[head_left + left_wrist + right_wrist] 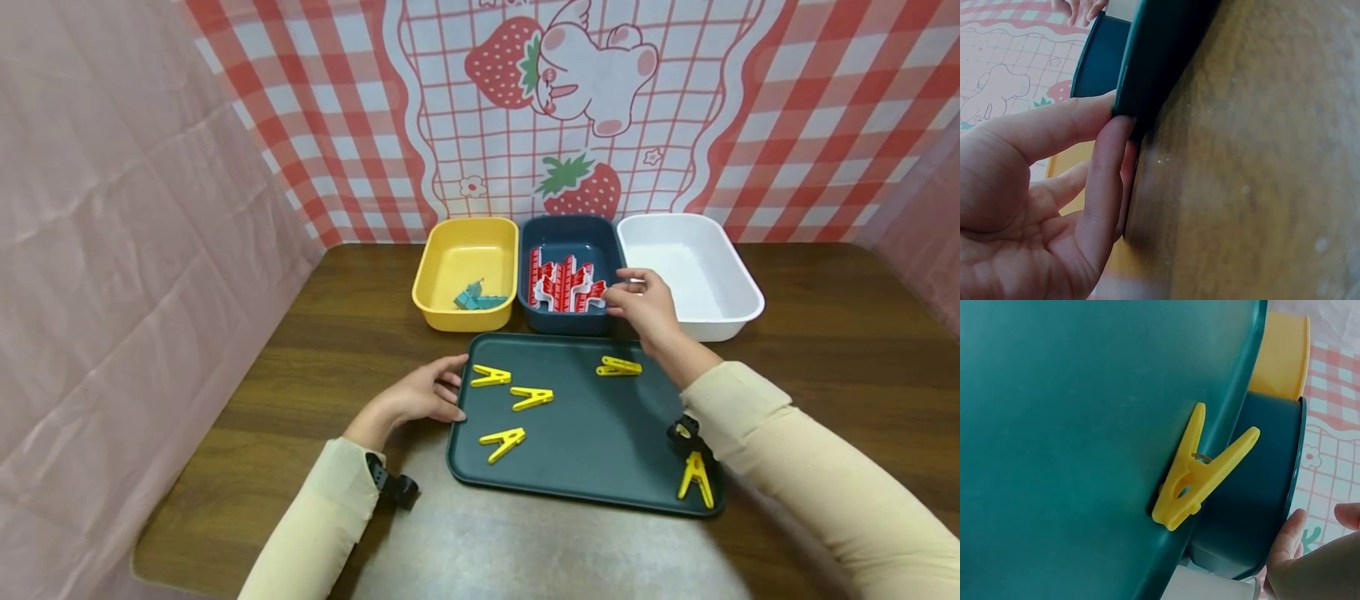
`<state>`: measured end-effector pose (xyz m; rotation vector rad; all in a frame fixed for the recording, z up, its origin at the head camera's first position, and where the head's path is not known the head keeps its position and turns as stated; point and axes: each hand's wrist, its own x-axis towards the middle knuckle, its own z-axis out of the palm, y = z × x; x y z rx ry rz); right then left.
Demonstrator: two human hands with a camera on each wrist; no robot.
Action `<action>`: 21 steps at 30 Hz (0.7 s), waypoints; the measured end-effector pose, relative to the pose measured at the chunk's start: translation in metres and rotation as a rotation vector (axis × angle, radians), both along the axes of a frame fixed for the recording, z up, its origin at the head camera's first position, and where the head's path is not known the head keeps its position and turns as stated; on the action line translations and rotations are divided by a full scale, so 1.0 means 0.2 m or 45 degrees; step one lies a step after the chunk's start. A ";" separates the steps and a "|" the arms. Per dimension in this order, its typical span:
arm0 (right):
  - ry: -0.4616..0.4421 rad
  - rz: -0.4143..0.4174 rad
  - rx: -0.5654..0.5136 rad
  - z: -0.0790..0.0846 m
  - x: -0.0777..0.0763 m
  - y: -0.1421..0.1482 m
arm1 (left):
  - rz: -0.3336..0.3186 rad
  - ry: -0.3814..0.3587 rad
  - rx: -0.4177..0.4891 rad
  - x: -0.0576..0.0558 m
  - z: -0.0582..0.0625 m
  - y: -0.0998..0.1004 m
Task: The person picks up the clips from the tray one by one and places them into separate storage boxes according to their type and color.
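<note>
My left hand (422, 393) pinches the left rim of the dark green tray (585, 475); in the left wrist view its thumb and a finger meet at the tray's edge (1141, 62). Several yellow clothespins lie spread on the tray, one clothespin (619, 367) near its far right and another clothespin (696, 480) by the near right corner. My right hand (643, 307) is over the right rim of the dark blue bin (577, 229), fingers loosely bent, thumb and fingers apart. Beneath its fingertips, red-and-white pieces (566, 283) lie in that bin.
Left of the blue bin stands a yellow bin (468, 233) with a few teal pieces (480, 298) in it. A white bin (690, 258) stands on the right. Behind them hangs a checked cloth (337, 108), and a pink cloth (150, 250) borders the wooden table (285, 392) on the left.
</note>
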<state>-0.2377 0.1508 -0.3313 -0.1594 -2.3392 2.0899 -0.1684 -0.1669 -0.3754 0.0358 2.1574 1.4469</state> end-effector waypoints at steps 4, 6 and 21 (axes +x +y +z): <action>0.006 0.037 0.019 -0.01 0.03 0.01 | 0.016 0.000 -0.007 0.00 0.00 0.00; 0.008 0.052 0.038 -0.02 0.04 0.02 | 0.022 -0.002 -0.009 0.00 0.00 0.00; 0.015 0.173 0.139 -0.02 0.13 0.11 | 0.027 0.008 -0.022 0.00 0.00 0.00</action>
